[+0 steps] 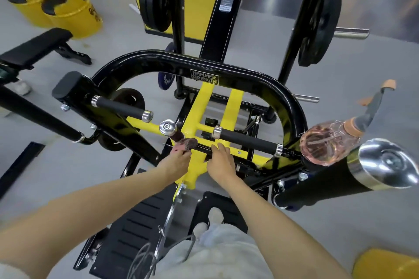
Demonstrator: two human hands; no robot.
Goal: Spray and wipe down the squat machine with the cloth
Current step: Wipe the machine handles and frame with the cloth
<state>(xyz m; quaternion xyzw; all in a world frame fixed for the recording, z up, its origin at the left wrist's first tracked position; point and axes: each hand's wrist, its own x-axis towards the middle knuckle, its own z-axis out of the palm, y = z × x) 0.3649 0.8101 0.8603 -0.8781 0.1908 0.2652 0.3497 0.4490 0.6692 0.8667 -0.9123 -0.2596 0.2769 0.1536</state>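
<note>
I am seeing both arms reaching toward 12 o'clock. The left hand (179, 162) is gripping the pink cloth (186, 144) at the squat machine (199, 120) centre. The right hand (221, 162), at its 3 o'clock, is resting with fingers fairly straight, holding nothing. The spray bottle (326, 145) is lying at 2 o'clock, and open floor (56, 165) is lying at 9 o'clock.
</note>
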